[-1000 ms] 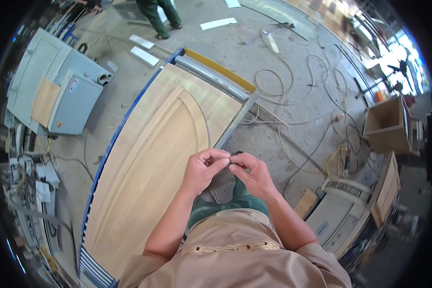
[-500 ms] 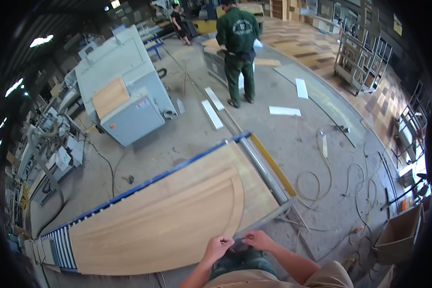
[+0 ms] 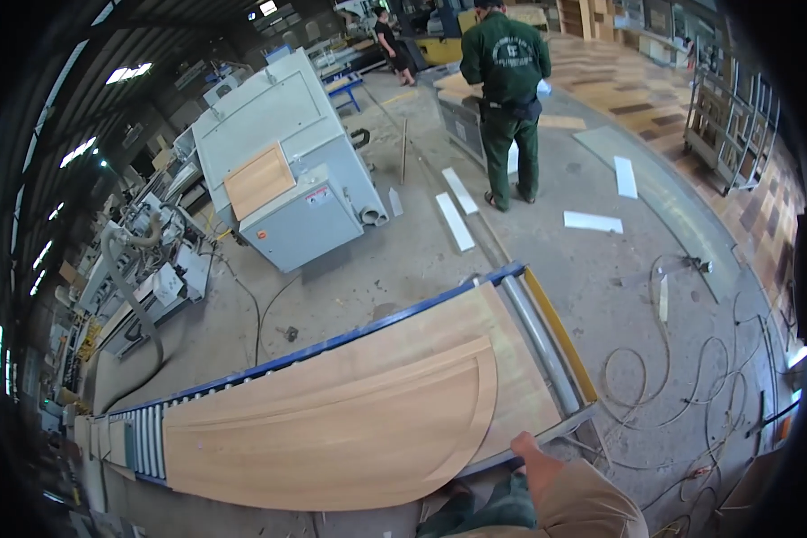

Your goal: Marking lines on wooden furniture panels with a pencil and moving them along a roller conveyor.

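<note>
A pale wooden panel [image 3: 332,426] with a curved edge and a raised moulded border lies across a roller conveyor [image 3: 150,441]. Under its right end shows a flat plywood board [image 3: 522,381]. My right hand [image 3: 526,445] is at the conveyor's near edge, close to the board's lower right corner. Its fingers look curled together; whatever they hold, if anything, is hidden. Whether it touches the conveyor edge cannot be made out. My left hand is out of view.
Beyond the conveyor stands a grey machine cabinet [image 3: 309,224] with a wooden panel [image 3: 258,179] on it. A co-worker in green [image 3: 508,99] stands at the back. White strips [image 3: 592,222] lie on the floor; loose hoses [image 3: 641,381] coil at the right. A wheeled rack [image 3: 731,134] stands far right.
My hands were together at the panel's near edge, fingertips pinched. Now the right has moved to the board's corner and the left has left the view. The camera has turned left.
</note>
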